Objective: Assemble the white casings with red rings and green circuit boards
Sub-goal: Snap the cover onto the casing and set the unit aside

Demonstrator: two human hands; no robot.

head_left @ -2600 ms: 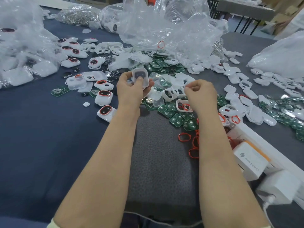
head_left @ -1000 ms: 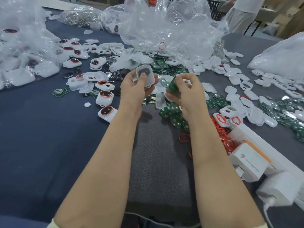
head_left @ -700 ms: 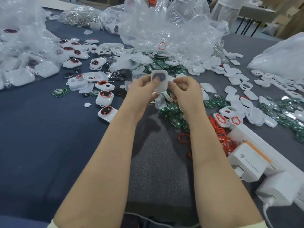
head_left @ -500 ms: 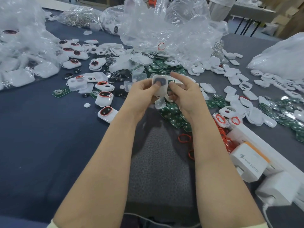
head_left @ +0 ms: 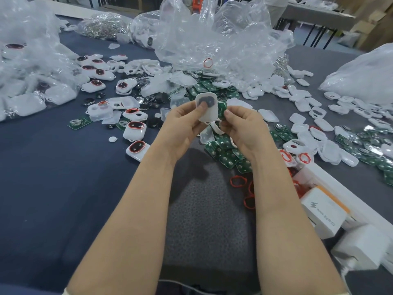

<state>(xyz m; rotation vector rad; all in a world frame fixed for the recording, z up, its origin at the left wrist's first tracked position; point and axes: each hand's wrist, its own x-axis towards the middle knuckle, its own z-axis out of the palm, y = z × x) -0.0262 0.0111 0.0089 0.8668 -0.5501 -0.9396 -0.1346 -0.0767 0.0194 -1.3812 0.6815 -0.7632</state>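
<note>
Near the middle of the frame, a little above centre, the left hand holds a white casing upright above the worktop. Its grip is closed around the casing: the thumb presses on the dark opening in the upper part, and the other fingers are behind it. Just to the right, the right hand has a narrow grip, its thumb and fingers pinching a green circuit board at the right edge of the casing. Only a small part of this board shows.

Under the hands, a heap of green boards lies on the worktop. Below it, some loose red rings lie on the right part of a grey mat. Left of the hands lie finished casings with red rings around dark windows. More white shells are spread at the right. A big crumpled plastic bag fills the upper middle. A white box with an orange edge sits at the lower right.
</note>
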